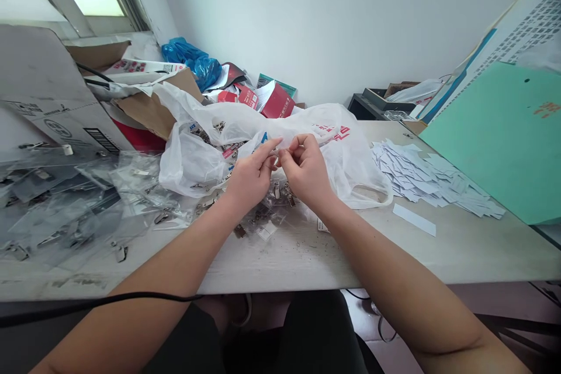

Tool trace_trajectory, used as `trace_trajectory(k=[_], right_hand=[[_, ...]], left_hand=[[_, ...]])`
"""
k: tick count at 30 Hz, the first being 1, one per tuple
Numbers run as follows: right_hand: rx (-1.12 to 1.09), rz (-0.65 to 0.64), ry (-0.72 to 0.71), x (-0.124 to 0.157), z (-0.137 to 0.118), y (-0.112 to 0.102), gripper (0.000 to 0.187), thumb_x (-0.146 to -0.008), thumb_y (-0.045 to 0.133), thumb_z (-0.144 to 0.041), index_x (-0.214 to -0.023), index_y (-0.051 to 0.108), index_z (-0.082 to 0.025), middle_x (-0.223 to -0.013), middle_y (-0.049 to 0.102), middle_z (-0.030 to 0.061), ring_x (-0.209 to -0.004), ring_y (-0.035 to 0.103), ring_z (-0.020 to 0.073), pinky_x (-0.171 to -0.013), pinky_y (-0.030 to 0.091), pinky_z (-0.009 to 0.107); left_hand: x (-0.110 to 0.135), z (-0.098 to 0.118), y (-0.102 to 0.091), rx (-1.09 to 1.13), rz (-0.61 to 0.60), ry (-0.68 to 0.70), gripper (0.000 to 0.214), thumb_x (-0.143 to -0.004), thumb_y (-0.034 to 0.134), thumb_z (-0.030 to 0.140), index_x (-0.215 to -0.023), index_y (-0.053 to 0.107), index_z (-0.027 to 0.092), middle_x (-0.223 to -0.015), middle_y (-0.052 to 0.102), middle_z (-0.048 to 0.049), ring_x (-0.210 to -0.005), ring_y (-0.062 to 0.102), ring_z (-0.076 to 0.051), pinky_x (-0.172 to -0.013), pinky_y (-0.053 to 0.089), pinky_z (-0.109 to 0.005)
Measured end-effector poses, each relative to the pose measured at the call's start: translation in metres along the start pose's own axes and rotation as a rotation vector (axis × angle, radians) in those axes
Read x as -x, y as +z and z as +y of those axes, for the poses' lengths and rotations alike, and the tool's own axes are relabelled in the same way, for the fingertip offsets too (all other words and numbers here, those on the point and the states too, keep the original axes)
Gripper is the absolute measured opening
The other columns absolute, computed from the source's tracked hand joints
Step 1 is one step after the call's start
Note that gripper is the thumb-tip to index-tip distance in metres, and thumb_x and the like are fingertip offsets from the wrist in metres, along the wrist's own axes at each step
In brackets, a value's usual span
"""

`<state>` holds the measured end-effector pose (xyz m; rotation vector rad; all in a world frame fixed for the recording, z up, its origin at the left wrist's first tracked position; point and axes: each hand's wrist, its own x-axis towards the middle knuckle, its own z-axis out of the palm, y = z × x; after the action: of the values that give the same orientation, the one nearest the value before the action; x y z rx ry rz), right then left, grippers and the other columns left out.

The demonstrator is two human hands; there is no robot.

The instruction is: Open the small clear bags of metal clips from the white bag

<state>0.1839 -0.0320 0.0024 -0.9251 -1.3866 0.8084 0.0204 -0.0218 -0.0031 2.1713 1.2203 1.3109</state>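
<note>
My left hand (250,178) and my right hand (307,172) meet over the table's middle, fingertips almost touching. Both are closed in a pinch, and whatever lies between the fingers is too small and hidden to name. Behind them spreads a white plastic bag (190,166) with red print, its mouth showing many metal clips (201,133). Below my hands lie more metal clips and clear plastic pieces (265,228), partly covered by my hands. At the left is a heap of clear plastic sleeves (70,210) with metal clips on them.
White paper slips (407,169) form a pile at the right, with one slip (414,220) apart in front. A cardboard box (56,111) stands at the left, a blue plastic bag (193,61) behind it. A green board (504,140) leans at the right. A black cable (109,300) crosses my left forearm.
</note>
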Motion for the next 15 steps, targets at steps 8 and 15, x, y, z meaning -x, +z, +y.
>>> trace_trajectory(k=[8,15], right_hand=[[-0.152,-0.031,-0.057,0.000,0.000,0.003,0.038,-0.104,0.076,-0.052,-0.103,0.046,-0.029,-0.087,0.071,-0.0033,-0.084,0.072,0.0179,-0.080,0.056,0.036],[-0.340,-0.056,0.045,-0.005,-0.006,0.003,0.061,-0.087,0.090,-0.069,-0.101,0.045,-0.029,-0.080,0.072,-0.0052,-0.074,0.068,0.0164,-0.074,0.056,0.035]], left_hand=[[0.001,-0.006,0.001,0.009,0.002,0.062,0.060,-0.111,0.056,0.025,-0.171,0.052,0.026,-0.121,0.087,-0.0078,-0.099,0.081,-0.020,-0.089,0.063,-0.031],[0.000,-0.011,0.003,-0.027,0.124,0.183,0.037,-0.108,0.054,0.016,-0.138,0.077,0.022,-0.107,0.085,-0.0054,-0.089,0.078,-0.018,-0.084,0.061,-0.030]])
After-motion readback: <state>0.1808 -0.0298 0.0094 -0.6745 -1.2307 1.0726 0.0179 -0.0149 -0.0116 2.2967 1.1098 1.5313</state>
